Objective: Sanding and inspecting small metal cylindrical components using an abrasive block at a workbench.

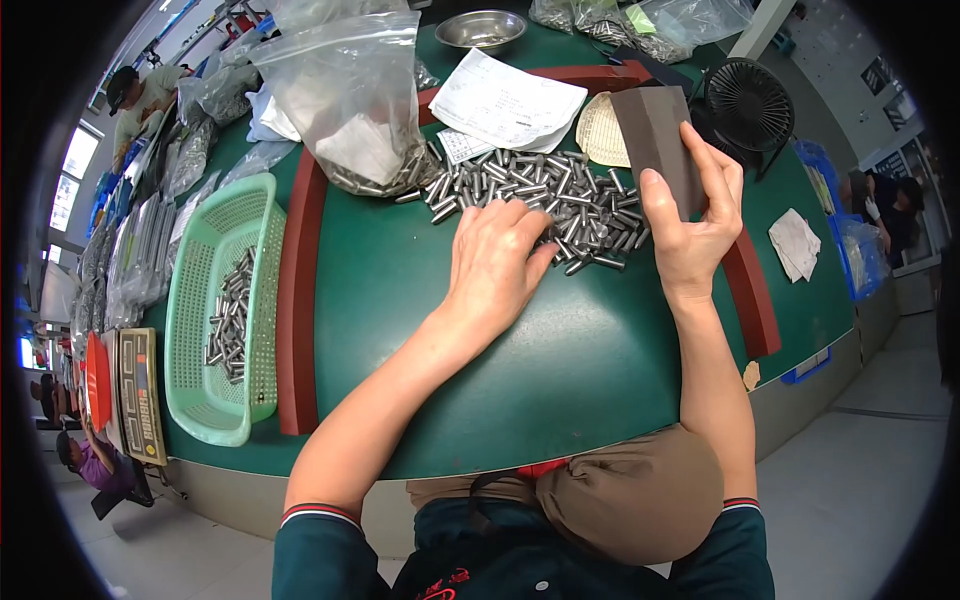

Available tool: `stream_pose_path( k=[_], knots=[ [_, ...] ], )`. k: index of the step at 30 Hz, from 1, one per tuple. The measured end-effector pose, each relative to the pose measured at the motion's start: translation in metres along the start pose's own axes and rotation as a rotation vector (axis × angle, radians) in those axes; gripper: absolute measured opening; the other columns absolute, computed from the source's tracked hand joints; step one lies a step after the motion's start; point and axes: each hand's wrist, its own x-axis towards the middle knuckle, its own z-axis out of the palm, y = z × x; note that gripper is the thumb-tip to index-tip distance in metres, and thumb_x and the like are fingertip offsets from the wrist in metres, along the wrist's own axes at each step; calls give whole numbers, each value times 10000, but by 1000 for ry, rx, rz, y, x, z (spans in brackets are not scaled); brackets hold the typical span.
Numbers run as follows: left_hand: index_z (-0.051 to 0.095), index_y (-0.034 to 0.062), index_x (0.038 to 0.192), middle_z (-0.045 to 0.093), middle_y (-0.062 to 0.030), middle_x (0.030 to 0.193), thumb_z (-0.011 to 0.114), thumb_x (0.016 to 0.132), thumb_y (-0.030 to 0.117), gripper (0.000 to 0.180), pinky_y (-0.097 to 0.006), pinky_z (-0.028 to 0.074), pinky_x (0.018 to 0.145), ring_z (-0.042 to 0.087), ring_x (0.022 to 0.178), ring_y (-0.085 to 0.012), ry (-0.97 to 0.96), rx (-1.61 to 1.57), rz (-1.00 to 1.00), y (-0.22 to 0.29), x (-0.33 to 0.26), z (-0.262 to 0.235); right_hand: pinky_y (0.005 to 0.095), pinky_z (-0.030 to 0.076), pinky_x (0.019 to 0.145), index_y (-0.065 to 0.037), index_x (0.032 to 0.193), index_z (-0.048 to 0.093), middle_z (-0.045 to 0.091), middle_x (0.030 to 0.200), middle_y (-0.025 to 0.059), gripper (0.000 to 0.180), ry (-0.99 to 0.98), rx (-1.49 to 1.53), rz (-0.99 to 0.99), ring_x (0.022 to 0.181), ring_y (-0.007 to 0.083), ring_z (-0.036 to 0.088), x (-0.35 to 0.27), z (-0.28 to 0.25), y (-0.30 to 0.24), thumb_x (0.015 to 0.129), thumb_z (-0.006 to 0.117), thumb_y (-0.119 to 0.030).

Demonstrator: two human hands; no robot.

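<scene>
A loose heap of short grey metal pins (575, 205) lies on the green tabletop in front of me. My left hand (500, 250) rests at the heap's near left side, its fingers curled down among the pins; the fingertips are hidden, so what they hold is unclear. My right hand (700, 220) grips a dark brown, flat-faced block (655, 140) between thumb and fingers, tilted at the heap's right end. Behind the block, partly covered by it, is a round cream-coloured woven-looking piece (602, 130).
Red rails (298, 300) flank the work area. Left stands a green perforated basket (185, 330) holding pins. A clear bag (345, 100) of pins, papers (507, 100) and a metal bowl (480, 28) lie beyond. A black fan (748, 105) and a cloth (795, 245) are at right.
</scene>
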Motion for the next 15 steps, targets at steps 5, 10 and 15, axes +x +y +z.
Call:
stream_pose_path(
  k=[5, 10, 15],
  knots=[
    [656, 40, 868, 606, -82, 794, 748, 726, 81, 174, -401, 419, 724, 581, 796, -279, -36, -43, -44, -2, 4, 6, 357, 451, 858, -33, 1129, 690, 568, 1049, 95, 522, -2, -14, -34, 983, 231, 532, -1, 2, -2, 632, 770, -173],
    [647, 17, 883, 602, -90, 790, 742, 751, 52, 166, -358, 461, 651, 585, 745, -241, -62, -190, -65, 0, 5, -6, 336, 478, 851, -36, 1192, 666, 570, 1089, 98, 509, -32, -100, -108, 997, 206, 554, -3, -1, 4, 705, 731, -170],
    [616, 11, 941, 641, -71, 940, 707, 796, -3, 171, -267, 462, 624, 560, 709, -122, 27, -436, -144, -4, -17, -42, 342, 467, 873, -36, 1187, 668, 574, 1095, 101, 517, -61, -94, -97, 1006, 212, 551, -7, 1, 4, 700, 737, -193]
  ],
)
